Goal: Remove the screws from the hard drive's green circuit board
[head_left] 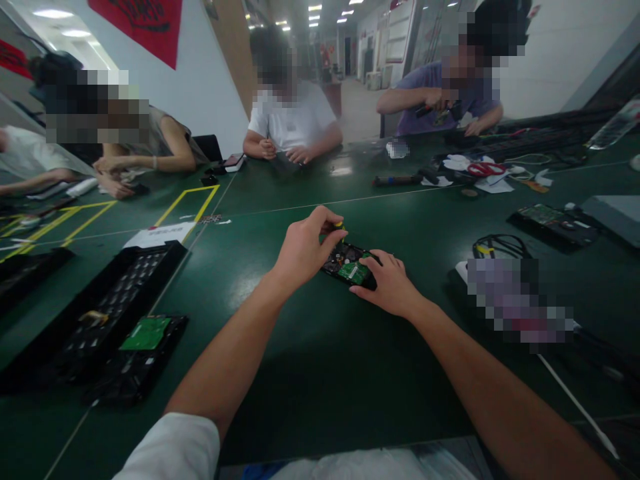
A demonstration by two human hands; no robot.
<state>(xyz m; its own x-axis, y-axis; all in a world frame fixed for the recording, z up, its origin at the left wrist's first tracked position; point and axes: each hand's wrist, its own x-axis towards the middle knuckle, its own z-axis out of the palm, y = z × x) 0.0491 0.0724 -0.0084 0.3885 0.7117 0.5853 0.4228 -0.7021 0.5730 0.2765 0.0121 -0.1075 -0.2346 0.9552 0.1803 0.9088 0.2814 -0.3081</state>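
A black electronic device with an exposed green circuit board point(353, 272) lies on the green table in front of me. My right hand point(387, 280) grips its right end, thumb at the near edge and fingers over the far side. Above the device's left end, my left hand point(311, 243) pinches a small yellow piece point(341, 227) between thumb and fingertips. Its exact kind is too small to make out, and the fingers cover part of it.
At left stand a long black tray point(165, 263) and another black unit with a green board point(147, 333). To the right are a black unit point(555, 223), coiled cable point(500, 243) and red scissors point(487, 169). Several people sit across the table, one holding a dark tool point(425, 110).
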